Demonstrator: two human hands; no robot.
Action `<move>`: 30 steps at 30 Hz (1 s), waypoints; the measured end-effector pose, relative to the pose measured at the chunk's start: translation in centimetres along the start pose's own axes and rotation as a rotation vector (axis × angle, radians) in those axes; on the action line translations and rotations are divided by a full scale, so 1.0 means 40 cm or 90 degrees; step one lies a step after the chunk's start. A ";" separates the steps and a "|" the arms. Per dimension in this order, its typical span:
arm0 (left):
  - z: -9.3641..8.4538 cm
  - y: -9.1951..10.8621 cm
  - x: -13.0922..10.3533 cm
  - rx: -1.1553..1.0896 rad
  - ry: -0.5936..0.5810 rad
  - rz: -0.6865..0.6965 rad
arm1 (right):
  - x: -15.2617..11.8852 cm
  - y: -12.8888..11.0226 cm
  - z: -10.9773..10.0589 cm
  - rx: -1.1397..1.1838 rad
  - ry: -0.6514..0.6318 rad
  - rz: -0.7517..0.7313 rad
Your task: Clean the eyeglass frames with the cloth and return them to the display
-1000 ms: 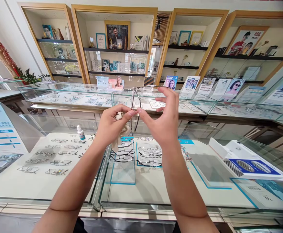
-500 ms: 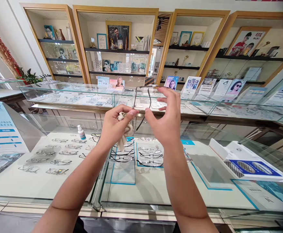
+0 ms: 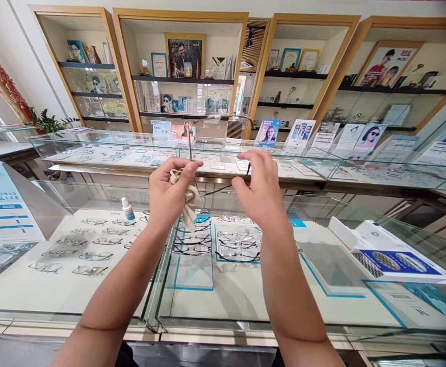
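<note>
My left hand (image 3: 169, 191) is closed, thumb against fingers, on a thin dark-framed pair of eyeglasses (image 3: 190, 145) held above the counter. A crumpled beige cloth (image 3: 190, 209) is tucked in the same hand and hangs below the fingers. To its right, my right hand (image 3: 261, 186) has its thumb and fingers apart. One temple arm of the eyeglasses runs to the right, and its bent tip shows in the gap between that thumb and the fingers. Whether the tip touches the hand is hard to tell. The upper part of the frame is blurred.
Below the hands is a glass display case (image 3: 184, 324) with rows of eyeglasses. A small white spray bottle (image 3: 128, 210) stands at the left, near a white sign (image 3: 6, 204). An open white box (image 3: 375, 237) lies at the right. Another glass counter (image 3: 123, 165) runs behind.
The eyeglasses have turned and shifted left with my left hand and the cloth. My right hand has dropped slightly, its fingers now lower and away from the upper temple arm.
</note>
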State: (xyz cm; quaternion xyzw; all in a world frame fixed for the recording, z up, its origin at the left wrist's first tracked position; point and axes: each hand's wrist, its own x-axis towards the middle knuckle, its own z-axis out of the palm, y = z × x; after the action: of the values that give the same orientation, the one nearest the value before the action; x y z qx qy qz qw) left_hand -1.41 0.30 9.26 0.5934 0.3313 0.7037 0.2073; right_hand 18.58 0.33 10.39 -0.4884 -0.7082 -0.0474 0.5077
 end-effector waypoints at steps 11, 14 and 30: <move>-0.005 0.003 0.005 0.046 -0.060 0.010 | -0.002 0.000 0.004 -0.004 -0.046 -0.036; 0.000 -0.004 0.005 0.017 -0.097 0.023 | -0.007 -0.024 0.003 0.097 -0.107 -0.099; -0.017 0.025 -0.005 -0.024 -0.119 -0.003 | -0.025 -0.073 0.030 0.309 -0.163 -0.138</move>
State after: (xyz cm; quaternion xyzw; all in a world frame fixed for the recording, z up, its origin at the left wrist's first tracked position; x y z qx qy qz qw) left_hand -1.91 -0.67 9.78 0.6516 0.2983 0.6511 0.2498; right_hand 15.62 -1.15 10.29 -0.2761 -0.8053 0.1315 0.5079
